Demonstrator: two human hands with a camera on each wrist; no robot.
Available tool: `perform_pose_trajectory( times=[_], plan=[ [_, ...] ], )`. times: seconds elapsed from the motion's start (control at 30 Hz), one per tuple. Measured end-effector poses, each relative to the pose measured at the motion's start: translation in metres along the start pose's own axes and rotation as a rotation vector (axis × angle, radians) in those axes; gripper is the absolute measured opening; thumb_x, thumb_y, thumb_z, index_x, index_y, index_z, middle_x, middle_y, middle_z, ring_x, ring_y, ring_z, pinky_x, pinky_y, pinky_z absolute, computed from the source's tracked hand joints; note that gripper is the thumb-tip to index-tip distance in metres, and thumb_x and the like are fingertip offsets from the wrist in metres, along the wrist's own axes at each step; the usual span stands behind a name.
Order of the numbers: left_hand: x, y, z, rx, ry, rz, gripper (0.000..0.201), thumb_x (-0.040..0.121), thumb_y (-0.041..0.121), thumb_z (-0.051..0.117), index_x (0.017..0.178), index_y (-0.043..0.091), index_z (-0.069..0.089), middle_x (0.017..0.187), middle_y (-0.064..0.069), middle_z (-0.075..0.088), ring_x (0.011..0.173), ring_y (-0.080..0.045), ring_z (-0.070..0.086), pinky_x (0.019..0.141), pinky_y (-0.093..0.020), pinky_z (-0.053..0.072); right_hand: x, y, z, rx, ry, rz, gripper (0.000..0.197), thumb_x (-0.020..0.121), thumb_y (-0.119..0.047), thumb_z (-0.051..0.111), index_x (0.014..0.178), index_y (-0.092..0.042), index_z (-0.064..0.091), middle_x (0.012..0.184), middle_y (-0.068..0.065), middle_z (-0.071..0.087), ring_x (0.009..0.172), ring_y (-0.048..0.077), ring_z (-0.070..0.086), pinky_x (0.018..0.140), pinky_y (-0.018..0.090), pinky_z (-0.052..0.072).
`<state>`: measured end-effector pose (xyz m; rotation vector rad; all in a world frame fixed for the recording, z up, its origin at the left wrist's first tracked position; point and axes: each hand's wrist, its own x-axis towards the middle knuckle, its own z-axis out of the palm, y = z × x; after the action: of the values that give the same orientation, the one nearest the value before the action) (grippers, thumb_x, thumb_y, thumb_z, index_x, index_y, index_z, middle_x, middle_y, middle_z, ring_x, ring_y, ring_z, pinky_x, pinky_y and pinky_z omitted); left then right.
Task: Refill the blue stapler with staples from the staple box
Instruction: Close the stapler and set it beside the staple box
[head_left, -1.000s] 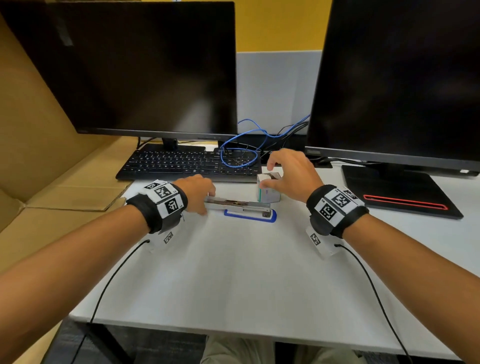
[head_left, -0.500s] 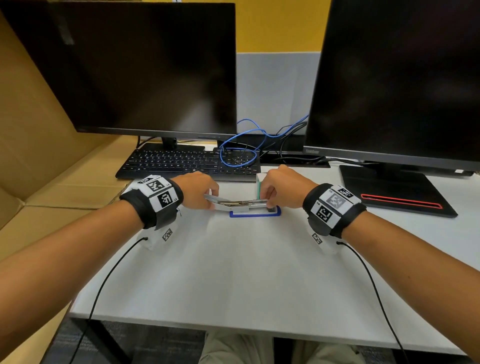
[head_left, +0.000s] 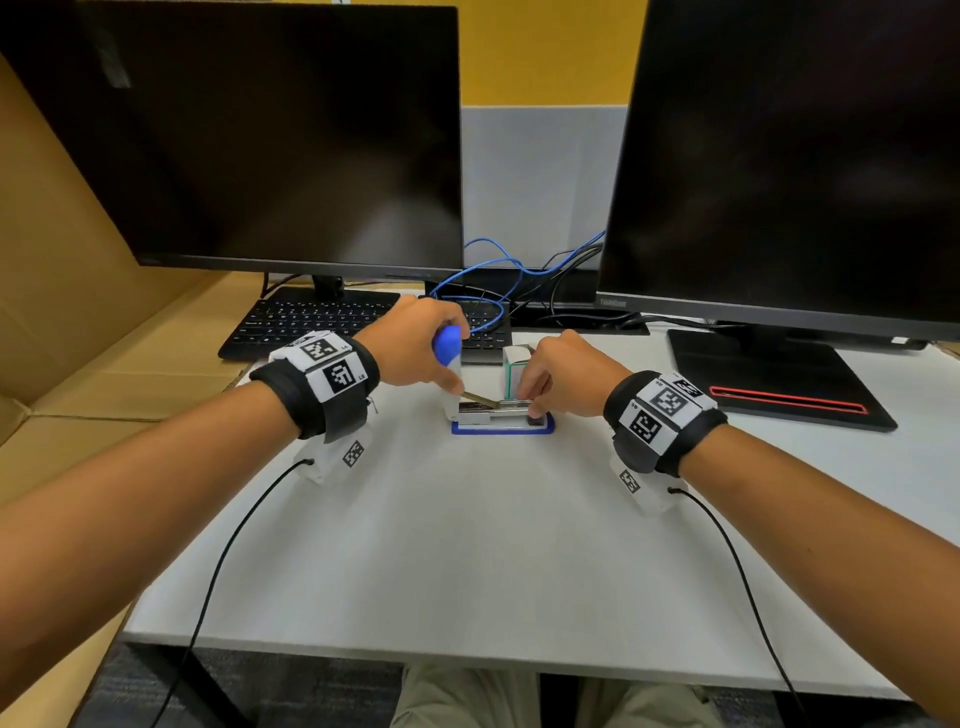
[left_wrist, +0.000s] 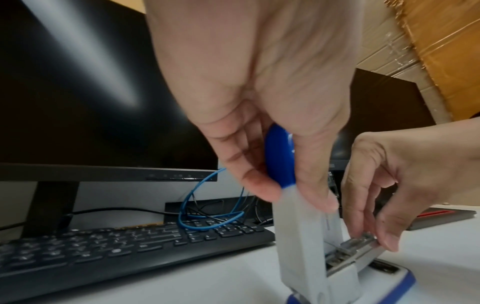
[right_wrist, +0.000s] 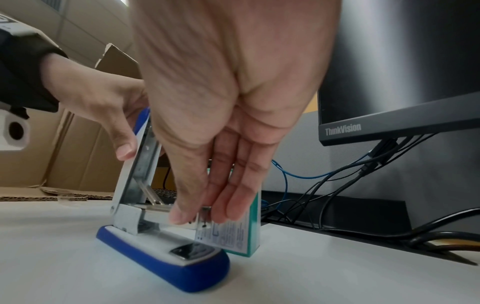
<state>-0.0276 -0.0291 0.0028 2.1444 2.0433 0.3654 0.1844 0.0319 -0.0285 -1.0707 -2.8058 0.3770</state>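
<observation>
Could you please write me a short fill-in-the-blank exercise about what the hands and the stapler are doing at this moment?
1. The left hand holds the stapler's top cover swung ____ on its hinge.
2. The right hand's fingertips touch the stapler's metal ____.
3. The staple box stands on the table, directly ____ the stapler, towards the keyboard.
4. The stapler's base has a ____ rim.

Missing words: up (open); magazine (staple channel); behind; blue

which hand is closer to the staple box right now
Right. The right hand is directly in front of the staple box, fingertips on the stapler's magazine. The left hand holds the raised stapler lid further to the left.
</observation>
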Motion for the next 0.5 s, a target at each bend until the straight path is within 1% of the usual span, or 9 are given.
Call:
perform_pose_trajectory(
  times=[0.03, 0.1, 0.17, 0.23, 0.33, 0.43, 0.5],
  plan=[
    [0.001, 0.003, 0.002, -0.034, 0.015, 0.005, 0.057, 0.058, 0.042, 0.09, 0.103, 0.021, 0.063, 0.097, -0.001, 0.067, 0.085, -0.02, 0.054, 0.084, -0.042, 0.053, 0.0, 0.0, 0.0, 0.002, -0.003, 0.0, 0.022, 0.079, -0.019, 0.08, 0.099, -0.013, 0.08, 0.102, 0.005, 0.077, 0.094, 0.021, 0.069, 0.077, 0.022, 0.045],
    [0.002, 0.012, 0.008, -0.075, 0.022, 0.023, 0.053, 0.057, 0.041, 0.091, 0.098, 0.018, 0.066, 0.087, -0.003, 0.071, 0.076, -0.021, 0.061, 0.081, -0.044, 0.057, -0.001, 0.002, -0.001, 0.02, -0.009, 0.007, 0.023, 0.077, -0.018, 0.081, 0.099, -0.012, 0.08, 0.1, 0.006, 0.077, 0.085, 0.018, 0.068, 0.074, 0.019, 0.048],
    [0.005, 0.021, 0.015, -0.081, 0.002, 0.047, 0.047, 0.062, 0.038, 0.089, 0.097, 0.013, 0.07, 0.085, -0.003, 0.073, 0.077, -0.022, 0.067, 0.081, -0.043, 0.059, -0.001, 0.004, 0.0, 0.049, -0.02, 0.028, 0.026, 0.075, -0.015, 0.082, 0.1, -0.01, 0.078, 0.097, 0.007, 0.078, 0.079, 0.015, 0.068, 0.072, 0.017, 0.051],
    [0.007, 0.029, 0.024, -0.077, -0.021, 0.071, 0.044, 0.065, 0.035, 0.088, 0.1, 0.013, 0.072, 0.086, -0.002, 0.075, 0.08, -0.021, 0.069, 0.083, -0.041, 0.058, -0.003, 0.007, 0.001, 0.084, -0.025, 0.053, 0.029, 0.073, -0.013, 0.083, 0.101, -0.008, 0.077, 0.094, 0.008, 0.078, 0.081, 0.016, 0.072, 0.077, 0.021, 0.056],
    [0.009, 0.034, 0.035, -0.079, -0.031, 0.102, 0.042, 0.067, 0.032, 0.087, 0.102, 0.013, 0.074, 0.088, -0.003, 0.075, 0.08, -0.021, 0.069, 0.084, -0.041, 0.058, -0.007, 0.011, 0.003, 0.104, -0.044, 0.085, 0.032, 0.073, -0.012, 0.084, 0.103, -0.005, 0.076, 0.091, 0.01, 0.078, 0.082, 0.018, 0.074, 0.081, 0.022, 0.056],
    [0.012, 0.037, 0.039, -0.07, -0.05, 0.107, 0.04, 0.067, 0.032, 0.086, 0.102, 0.015, 0.075, 0.088, 0.0, 0.074, 0.08, -0.021, 0.068, 0.082, -0.039, 0.058, -0.012, 0.018, 0.003, 0.109, -0.043, 0.107, 0.033, 0.071, -0.017, 0.086, 0.101, -0.005, 0.076, 0.09, 0.009, 0.078, 0.08, 0.019, 0.073, 0.08, 0.022, 0.056],
    [0.012, 0.037, 0.043, -0.048, -0.074, 0.112, 0.038, 0.068, 0.034, 0.085, 0.101, 0.016, 0.076, 0.088, 0.001, 0.074, 0.079, -0.019, 0.066, 0.079, -0.034, 0.056, -0.012, 0.022, 0.003, 0.102, -0.023, 0.118, 0.034, 0.069, -0.022, 0.087, 0.099, -0.008, 0.078, 0.089, 0.007, 0.078, 0.079, 0.017, 0.072, 0.083, 0.027, 0.059]
  ],
)
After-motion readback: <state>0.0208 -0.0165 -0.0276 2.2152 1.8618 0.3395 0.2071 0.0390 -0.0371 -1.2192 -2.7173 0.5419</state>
